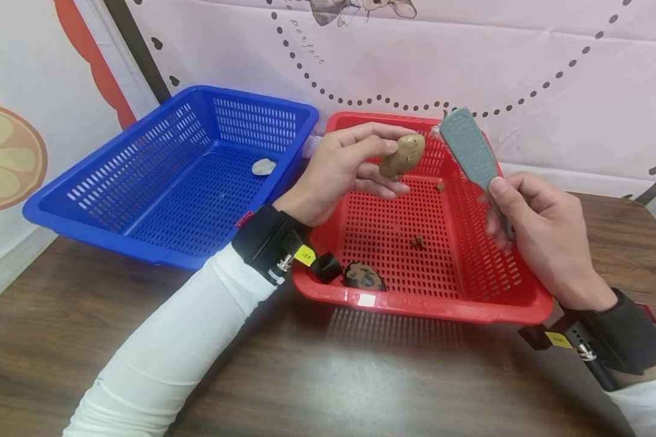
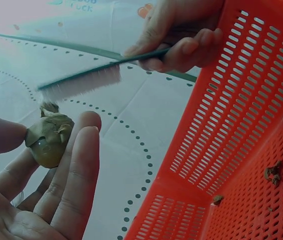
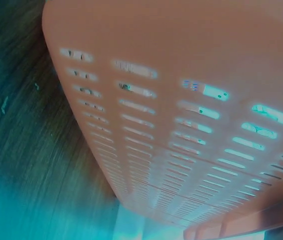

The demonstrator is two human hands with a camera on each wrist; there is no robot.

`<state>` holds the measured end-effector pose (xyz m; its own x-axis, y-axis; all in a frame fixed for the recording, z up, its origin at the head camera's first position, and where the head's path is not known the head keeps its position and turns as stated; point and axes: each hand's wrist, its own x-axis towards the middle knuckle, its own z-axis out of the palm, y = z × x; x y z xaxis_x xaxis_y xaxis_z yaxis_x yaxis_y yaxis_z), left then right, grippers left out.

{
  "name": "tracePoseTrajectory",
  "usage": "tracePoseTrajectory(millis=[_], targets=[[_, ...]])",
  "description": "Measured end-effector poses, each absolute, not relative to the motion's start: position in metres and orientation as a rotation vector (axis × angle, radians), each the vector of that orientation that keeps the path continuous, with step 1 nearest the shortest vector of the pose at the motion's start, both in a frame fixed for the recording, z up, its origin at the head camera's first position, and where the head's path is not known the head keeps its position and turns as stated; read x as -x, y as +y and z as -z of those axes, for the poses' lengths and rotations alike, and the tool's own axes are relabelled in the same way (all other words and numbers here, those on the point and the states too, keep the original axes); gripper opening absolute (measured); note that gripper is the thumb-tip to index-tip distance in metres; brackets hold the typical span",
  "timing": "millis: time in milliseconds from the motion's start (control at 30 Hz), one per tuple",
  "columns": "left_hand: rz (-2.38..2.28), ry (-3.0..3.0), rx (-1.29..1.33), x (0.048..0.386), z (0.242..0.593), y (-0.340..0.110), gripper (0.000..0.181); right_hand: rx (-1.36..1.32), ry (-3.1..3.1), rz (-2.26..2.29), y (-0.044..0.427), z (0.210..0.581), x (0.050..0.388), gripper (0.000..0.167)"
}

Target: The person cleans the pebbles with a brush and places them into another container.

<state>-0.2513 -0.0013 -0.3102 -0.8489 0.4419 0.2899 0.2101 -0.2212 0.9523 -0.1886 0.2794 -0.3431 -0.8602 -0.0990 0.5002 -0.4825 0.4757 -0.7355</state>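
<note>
My left hand (image 1: 341, 164) pinches a smooth yellowish-brown stone (image 1: 406, 155) above the red basket (image 1: 421, 308). In the left wrist view, clumps of brown mud (image 2: 56, 127) cling to the upper part of the stone, between thumb and fingers. My right hand (image 1: 549, 233) grips a brush (image 1: 470, 145) by its handle, its grey-green back facing the head camera. Its pale bristles (image 2: 84, 85) point toward the stone; their far end is at the mud's tip, and whether they touch I cannot tell. The right wrist view shows only the basket's wall (image 3: 161, 90) and the table, no hand.
A mud-patched stone (image 1: 363, 276) lies in the red basket's near left corner, with mud crumbs (image 1: 418, 243) on its floor. Left of it stands a blue basket (image 1: 126, 243) holding a whitish stone (image 1: 263, 167). Both are on a wooden table (image 1: 328, 376) before a patterned cloth (image 1: 470, 54).
</note>
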Motion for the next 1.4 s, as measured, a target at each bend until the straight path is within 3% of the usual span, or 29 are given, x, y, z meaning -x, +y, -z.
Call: tracePoseTrajectory(millis=[233, 1400], targets=[[-2.188, 1.847, -0.799, 0.2501, 0.3097, -0.0016, 0.034, -0.590, -2.423, -1.301, 0.2800, 0.3408, 0.1863, 0.011], [-2.181, 1.868, -0.766, 0.2510, 0.3099, -0.0020, 0.034, -0.458, -2.412, -1.269, 0.2789, 0.3443, 0.1886, 0.016]])
